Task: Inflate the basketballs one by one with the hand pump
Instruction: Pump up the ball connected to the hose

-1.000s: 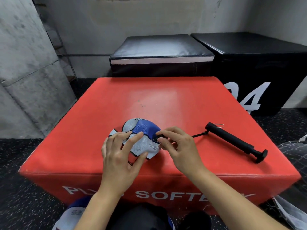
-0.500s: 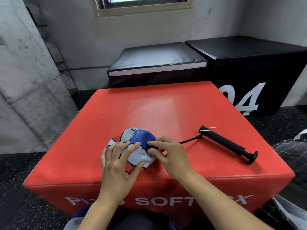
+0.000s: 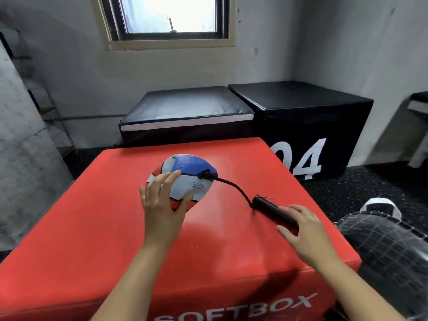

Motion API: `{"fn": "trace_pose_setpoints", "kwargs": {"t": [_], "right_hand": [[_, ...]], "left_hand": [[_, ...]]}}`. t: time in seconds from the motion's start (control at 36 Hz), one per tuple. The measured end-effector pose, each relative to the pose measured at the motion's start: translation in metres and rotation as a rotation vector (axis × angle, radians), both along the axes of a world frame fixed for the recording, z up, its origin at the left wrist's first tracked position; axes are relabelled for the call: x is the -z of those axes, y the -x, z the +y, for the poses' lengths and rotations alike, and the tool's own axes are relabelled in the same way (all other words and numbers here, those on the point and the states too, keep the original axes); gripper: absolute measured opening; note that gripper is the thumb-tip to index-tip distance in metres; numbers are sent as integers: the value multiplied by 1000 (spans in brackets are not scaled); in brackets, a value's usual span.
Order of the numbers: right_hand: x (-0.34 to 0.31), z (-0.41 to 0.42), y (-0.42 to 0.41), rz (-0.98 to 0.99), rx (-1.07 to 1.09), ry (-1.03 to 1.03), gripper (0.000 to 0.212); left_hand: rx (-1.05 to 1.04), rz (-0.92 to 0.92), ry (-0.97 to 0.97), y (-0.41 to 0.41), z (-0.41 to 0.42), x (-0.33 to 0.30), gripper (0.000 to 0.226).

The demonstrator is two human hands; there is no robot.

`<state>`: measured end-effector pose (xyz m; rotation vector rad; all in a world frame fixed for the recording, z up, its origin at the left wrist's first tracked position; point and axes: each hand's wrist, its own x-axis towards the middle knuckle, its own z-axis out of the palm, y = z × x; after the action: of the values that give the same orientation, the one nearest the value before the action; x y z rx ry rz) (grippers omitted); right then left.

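Observation:
A flat, deflated basketball in blue, white and red lies on the red soft box. My left hand rests on its near side with the fingers spread. A black hose runs from the ball's valve to the black hand pump, which lies on the box to the right. My right hand curls its fingers over the pump's barrel; the pump's handle end is hidden under the hand.
Two black padded boxes stand behind the red box, one marked "04". A netted bag with a dark ball sits at the right on the dark floor. A concrete wall rises at the left.
My right hand left the ball's valve and moved right onto the pump barrel. The hose end now sits in the valve. The camera tilted up and moved closer.

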<state>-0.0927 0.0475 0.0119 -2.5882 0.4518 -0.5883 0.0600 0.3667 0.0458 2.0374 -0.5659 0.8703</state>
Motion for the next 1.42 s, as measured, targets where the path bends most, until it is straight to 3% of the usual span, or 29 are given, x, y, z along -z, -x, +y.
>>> {"fn": "trace_pose_setpoints", "kwargs": {"t": [0.08, 0.14, 0.25, 0.36, 0.61, 0.75, 0.83, 1.06, 1.25, 1.42], "right_hand": [[10, -14, 14, 126, 41, 66, 57], [12, -20, 22, 114, 67, 100, 58], [8, -38, 36, 170, 201, 180, 68], [5, -51, 50, 309, 249, -7, 69], [-8, -44, 66, 135, 73, -67, 57], [-20, -43, 80, 4, -42, -258, 53], [-19, -51, 89, -69, 0, -243, 46], [4, -51, 99, 254, 101, -200, 64], [2, -42, 90, 211, 135, -198, 40], [0, -34, 88, 134, 89, -292, 29]], "left_hand": [[43, 167, -130, 10, -4, 36, 84], [127, 174, -310, 16, -3, 53, 101], [165, 152, -458, 26, -9, 52, 90], [124, 264, -422, 39, -9, 47, 83], [162, 197, -341, 67, -46, 26, 74], [326, 209, -335, 89, -101, 16, 70], [446, 223, -391, 103, -137, 12, 71], [672, 283, -555, 128, -213, 28, 69], [731, 494, -650, 142, -226, 24, 83], [702, 539, -598, 142, -216, 15, 88]]}}
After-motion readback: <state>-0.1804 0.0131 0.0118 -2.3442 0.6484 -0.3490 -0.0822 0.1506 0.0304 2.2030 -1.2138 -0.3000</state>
